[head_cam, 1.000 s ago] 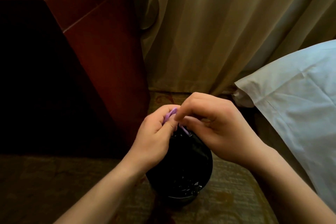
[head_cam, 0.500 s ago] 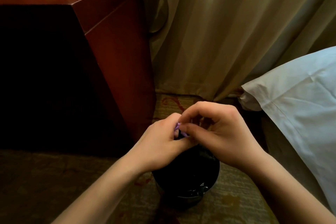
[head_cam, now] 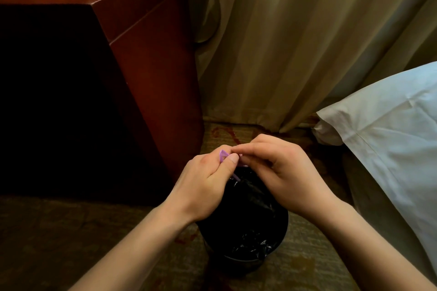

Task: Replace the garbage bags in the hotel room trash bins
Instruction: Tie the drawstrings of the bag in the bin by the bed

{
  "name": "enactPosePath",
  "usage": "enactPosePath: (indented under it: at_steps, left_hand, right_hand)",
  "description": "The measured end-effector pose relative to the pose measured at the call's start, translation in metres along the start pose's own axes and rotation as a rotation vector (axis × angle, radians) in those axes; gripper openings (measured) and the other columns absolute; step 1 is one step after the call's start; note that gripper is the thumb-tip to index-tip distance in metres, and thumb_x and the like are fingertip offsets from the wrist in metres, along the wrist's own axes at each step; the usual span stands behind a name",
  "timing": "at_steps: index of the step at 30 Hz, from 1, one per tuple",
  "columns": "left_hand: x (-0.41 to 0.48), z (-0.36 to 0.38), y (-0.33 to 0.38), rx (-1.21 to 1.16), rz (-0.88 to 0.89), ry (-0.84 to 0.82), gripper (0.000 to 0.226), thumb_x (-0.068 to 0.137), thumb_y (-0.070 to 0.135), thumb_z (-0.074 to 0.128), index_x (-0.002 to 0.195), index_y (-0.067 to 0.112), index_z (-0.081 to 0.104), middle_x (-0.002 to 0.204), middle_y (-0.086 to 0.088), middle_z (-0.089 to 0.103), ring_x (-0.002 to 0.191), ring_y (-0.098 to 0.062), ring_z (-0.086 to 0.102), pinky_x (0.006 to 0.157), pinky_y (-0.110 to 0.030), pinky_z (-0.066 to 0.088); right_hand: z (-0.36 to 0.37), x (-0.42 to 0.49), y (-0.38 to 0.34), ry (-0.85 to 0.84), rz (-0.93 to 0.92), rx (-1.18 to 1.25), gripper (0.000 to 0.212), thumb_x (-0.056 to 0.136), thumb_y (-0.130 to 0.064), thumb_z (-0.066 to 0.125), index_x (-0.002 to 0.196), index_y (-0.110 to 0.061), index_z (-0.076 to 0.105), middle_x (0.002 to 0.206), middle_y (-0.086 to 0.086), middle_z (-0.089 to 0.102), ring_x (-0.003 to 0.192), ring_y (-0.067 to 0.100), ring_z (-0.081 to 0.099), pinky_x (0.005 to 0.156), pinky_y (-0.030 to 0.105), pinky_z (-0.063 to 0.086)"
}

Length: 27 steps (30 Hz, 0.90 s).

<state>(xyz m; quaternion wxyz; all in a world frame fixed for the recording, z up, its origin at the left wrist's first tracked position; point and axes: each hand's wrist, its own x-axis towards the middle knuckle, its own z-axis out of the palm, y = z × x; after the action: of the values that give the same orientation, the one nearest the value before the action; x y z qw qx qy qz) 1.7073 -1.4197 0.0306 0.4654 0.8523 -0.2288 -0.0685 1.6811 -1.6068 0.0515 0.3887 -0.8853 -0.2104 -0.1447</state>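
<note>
Both hands (head_cam: 238,172) pinch the purple ties (head_cam: 223,155) above the bag (head_cam: 246,198); cinch your knot tight before lifting.

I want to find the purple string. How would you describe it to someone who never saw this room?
Start at the red-brown cabinet on the left; beside its lower corner stands a black bin, lined with a black bag. Above the bin the left hand and right hand meet, both pinching the string. It is the only purple thing: thin, bright against the black bag.
</note>
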Motion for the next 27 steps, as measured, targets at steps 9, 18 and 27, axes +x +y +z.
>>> enactPosePath:
  at_steps: [9, 18, 27]
  left_hand:
    - [0.005, -0.002, 0.011, -0.457, -0.052, -0.032, 0.035, 0.101, 0.023, 0.042, 0.12, 0.027, 0.071, 0.089, -0.014, 0.071, 0.087, -0.013, 0.062, 0.081, -0.03, 0.047]
    - [0.008, -0.017, 0.017, -0.638, -0.243, 0.136, 0.02, 0.092, 0.001, 0.057, 0.098, -0.001, 0.077, 0.086, -0.02, 0.076, 0.073, -0.017, 0.067, 0.069, -0.023, 0.055]
    - [0.008, -0.02, 0.009, -0.189, 0.001, 0.147, 0.012, 0.076, -0.001, 0.08, 0.078, 0.011, 0.08, 0.079, -0.001, 0.077, 0.08, -0.012, 0.074, 0.075, -0.025, 0.055]
  right_hand:
    - [0.009, 0.002, 0.0, 0.12, 0.139, 0.073, 0.01, 0.085, -0.019, 0.077, 0.094, -0.023, 0.076, 0.087, -0.015, 0.072, 0.085, 0.004, 0.068, 0.073, 0.026, 0.056]
    - [0.011, -0.001, -0.003, 0.167, -0.009, 0.102, 0.008, 0.085, -0.014, 0.078, 0.093, -0.017, 0.078, 0.087, -0.008, 0.071, 0.082, 0.011, 0.068, 0.068, 0.032, 0.055]
    - [0.008, -0.003, 0.015, 0.082, 0.015, 0.045, 0.009, 0.085, -0.021, 0.073, 0.093, -0.02, 0.074, 0.093, -0.01, 0.065, 0.091, 0.011, 0.062, 0.073, 0.034, 0.052]
